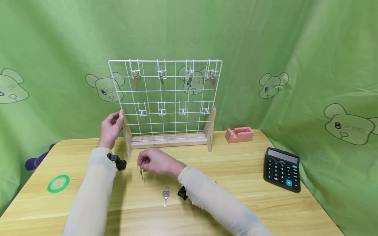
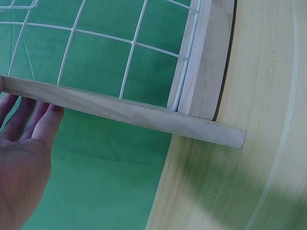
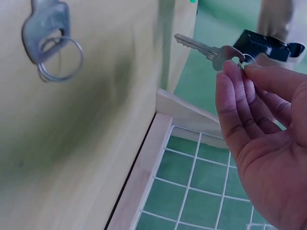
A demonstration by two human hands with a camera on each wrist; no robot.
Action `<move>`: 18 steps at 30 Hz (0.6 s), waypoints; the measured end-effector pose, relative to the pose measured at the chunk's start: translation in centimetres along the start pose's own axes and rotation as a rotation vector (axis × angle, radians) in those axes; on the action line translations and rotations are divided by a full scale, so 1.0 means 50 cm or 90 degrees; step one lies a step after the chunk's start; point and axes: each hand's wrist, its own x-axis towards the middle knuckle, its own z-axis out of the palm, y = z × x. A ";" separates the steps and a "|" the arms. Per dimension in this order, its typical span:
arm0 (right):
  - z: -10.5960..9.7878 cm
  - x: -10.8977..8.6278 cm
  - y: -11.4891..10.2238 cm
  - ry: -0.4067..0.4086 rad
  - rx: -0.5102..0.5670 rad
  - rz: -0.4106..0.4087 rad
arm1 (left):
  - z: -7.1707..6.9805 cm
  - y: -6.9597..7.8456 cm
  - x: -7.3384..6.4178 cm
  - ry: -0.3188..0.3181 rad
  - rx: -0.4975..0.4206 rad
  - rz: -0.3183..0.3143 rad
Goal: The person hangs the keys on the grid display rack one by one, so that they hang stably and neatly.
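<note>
A white wire grid rack on a wooden stand rises at the back of the table. My left hand (image 1: 110, 128) grips the top of its left wooden upright (image 1: 127, 139), thumb in front and fingers behind. My right hand (image 1: 159, 161) pinches the ring of a key (image 3: 221, 57) between thumb and fingertips, and the key hangs over the table in front of the rack. Another key (image 1: 166, 194) with a ring lies on the table below. Keys hang from the upper hooks, one being a brownish key (image 1: 136, 82). A lower row of hooks (image 1: 161, 111) sits beneath them.
A green ring-shaped roll (image 1: 58, 183) lies at the left. A pink tape dispenser (image 1: 240, 135) stands right of the rack, and a black calculator (image 1: 282, 170) by the right edge. Beside the right sleeve shows a small metal ring (image 1: 215, 182). Green curtain (image 1: 251, 39) surrounds the table.
</note>
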 end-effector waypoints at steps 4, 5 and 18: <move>-0.015 0.001 -0.002 0.017 0.029 0.011 | 0.001 0.000 0.000 -0.001 -0.003 -0.002; -0.018 0.002 -0.002 0.022 0.034 0.014 | 0.001 0.000 0.000 -0.001 -0.003 -0.002; -0.058 0.008 -0.018 0.131 0.043 0.007 | 0.001 -0.001 0.001 -0.002 -0.010 0.006</move>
